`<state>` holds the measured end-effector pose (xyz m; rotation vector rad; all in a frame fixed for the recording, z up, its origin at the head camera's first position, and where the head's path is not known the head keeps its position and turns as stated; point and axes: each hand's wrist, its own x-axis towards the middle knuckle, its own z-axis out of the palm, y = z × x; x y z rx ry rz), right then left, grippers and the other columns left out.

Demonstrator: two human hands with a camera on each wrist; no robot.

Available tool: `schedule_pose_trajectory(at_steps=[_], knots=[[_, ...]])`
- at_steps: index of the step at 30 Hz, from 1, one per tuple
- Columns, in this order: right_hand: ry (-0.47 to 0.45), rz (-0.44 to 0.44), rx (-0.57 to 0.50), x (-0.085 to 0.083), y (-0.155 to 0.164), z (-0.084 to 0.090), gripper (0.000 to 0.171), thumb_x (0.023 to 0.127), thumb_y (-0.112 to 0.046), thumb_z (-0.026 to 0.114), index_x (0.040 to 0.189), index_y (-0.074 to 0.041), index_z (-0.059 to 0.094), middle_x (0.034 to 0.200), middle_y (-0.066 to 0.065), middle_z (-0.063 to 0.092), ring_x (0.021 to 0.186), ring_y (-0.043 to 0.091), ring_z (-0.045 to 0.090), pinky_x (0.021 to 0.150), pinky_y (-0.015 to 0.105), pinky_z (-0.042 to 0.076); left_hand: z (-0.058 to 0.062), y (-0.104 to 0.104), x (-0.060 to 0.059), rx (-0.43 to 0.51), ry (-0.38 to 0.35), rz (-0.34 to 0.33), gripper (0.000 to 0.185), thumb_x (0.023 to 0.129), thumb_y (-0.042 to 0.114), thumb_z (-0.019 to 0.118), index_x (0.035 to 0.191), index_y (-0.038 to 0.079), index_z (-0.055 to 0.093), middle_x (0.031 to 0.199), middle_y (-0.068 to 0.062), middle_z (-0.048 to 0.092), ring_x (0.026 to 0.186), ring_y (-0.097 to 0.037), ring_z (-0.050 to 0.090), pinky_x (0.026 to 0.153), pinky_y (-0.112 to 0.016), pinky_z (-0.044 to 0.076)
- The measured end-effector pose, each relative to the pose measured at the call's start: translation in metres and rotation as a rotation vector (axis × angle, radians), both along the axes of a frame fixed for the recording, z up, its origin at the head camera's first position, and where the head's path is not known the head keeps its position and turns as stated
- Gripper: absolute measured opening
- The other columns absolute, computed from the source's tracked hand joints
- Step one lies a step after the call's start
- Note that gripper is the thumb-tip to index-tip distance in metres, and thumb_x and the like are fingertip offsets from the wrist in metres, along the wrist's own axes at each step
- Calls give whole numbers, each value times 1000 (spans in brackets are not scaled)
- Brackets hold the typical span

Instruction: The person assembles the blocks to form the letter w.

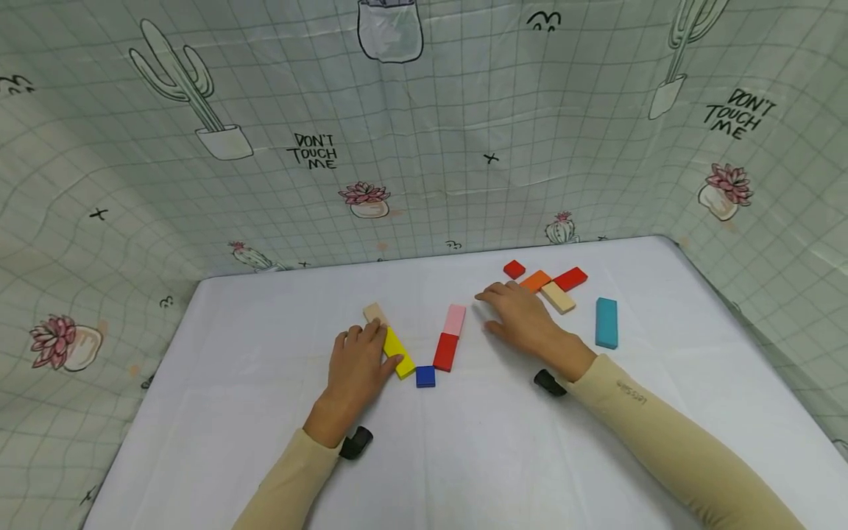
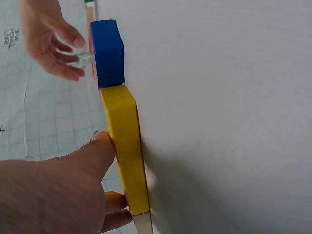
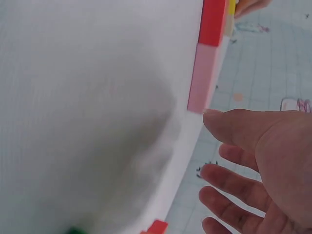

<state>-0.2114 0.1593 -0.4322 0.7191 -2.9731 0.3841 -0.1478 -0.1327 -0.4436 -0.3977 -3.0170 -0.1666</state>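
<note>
My left hand [image 1: 358,361] lies over a yellow block [image 1: 400,353], thumb and fingers touching it from above or its far side. No finger shows on its near face in the left wrist view. A cream block [image 1: 374,313] meets its far end, partly under the fingers. Close to its near end sits a blue block [image 1: 426,377]. Beyond that, a red block [image 1: 447,352] and a pink block [image 1: 454,320] form a slanting line. My right hand [image 1: 523,316] hovers right of the pink block, fingers spread and holding nothing; its thumb [image 3: 222,124] points toward the pink end.
Behind the right hand lie a small red block [image 1: 514,269], an orange block [image 1: 536,280], another red block [image 1: 571,278] and a second cream block [image 1: 559,297]. A teal block [image 1: 606,322] is farther right. Patterned cloth [image 1: 424,110] hangs behind the white table [image 1: 265,368].
</note>
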Motion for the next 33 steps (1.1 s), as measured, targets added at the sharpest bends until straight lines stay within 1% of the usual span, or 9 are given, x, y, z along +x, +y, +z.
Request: schedule_pose_trajectory(at_steps=[7, 9, 11, 14, 17, 21, 25, 28, 33], knots=[[3, -7, -27, -5, 19, 8, 50, 91, -11, 83, 137, 0, 67, 138, 20, 67, 132, 40, 59, 113, 56, 47, 4, 3, -3, -14, 92, -96, 56, 94, 34, 82, 138, 3, 68, 143, -15, 64, 131, -38, 56, 114, -54, 43], [6, -15, -23, -7, 24, 9, 49, 91, -11, 83, 137, 0, 68, 139, 21, 66, 131, 41, 59, 113, 56, 47, 7, 8, -5, -20, 101, -119, 54, 94, 34, 81, 137, 4, 69, 144, -14, 65, 132, -36, 56, 115, -53, 42], [6, -30, -18, -9, 28, 11, 50, 92, -11, 83, 137, 0, 67, 139, 21, 66, 128, 42, 59, 110, 55, 49, 9, 15, -8, -28, 102, -144, 51, 95, 34, 81, 137, 6, 70, 143, -12, 66, 132, -34, 57, 115, -51, 43], [4, -50, -11, -11, 34, 15, 51, 92, -11, 83, 139, 0, 66, 139, 21, 66, 122, 41, 60, 103, 54, 52, 10, 25, -13, -40, 80, -179, 49, 97, 34, 79, 139, 10, 70, 145, -9, 65, 133, -32, 57, 116, -49, 42], [11, -64, -17, -15, 39, 17, 52, 92, -10, 83, 140, 0, 65, 138, 21, 66, 121, 41, 59, 100, 55, 52, 9, 33, -17, -39, 67, -226, 50, 98, 33, 78, 143, 12, 67, 148, -7, 64, 134, -30, 57, 117, -49, 43], [34, -69, -43, -21, 48, 20, 50, 92, -9, 82, 138, 1, 66, 137, 22, 66, 121, 43, 59, 99, 56, 52, 9, 41, -21, -4, 41, -289, 52, 98, 31, 78, 146, 12, 65, 150, -7, 62, 136, -30, 56, 119, -49, 42], [41, -72, -41, -29, 57, 21, 48, 93, -9, 81, 137, 3, 66, 137, 23, 65, 120, 46, 59, 97, 57, 51, 9, 46, -23, 47, 9, -342, 50, 100, 28, 75, 145, 10, 65, 151, -9, 61, 138, -32, 55, 120, -49, 41], [24, -80, -23, -36, 63, 21, 50, 93, -10, 80, 139, 3, 65, 137, 23, 65, 119, 45, 58, 97, 57, 50, 8, 50, -26, 65, -14, -364, 48, 102, 27, 74, 145, 9, 64, 151, -9, 61, 139, -32, 54, 120, -49, 40], [-4, -70, -2, -47, 68, 19, 50, 93, -10, 79, 139, 3, 64, 139, 24, 63, 121, 44, 56, 100, 58, 50, 7, 54, -30, 54, -52, -381, 48, 103, 27, 71, 147, 10, 63, 153, -8, 59, 140, -31, 52, 121, -49, 39]])
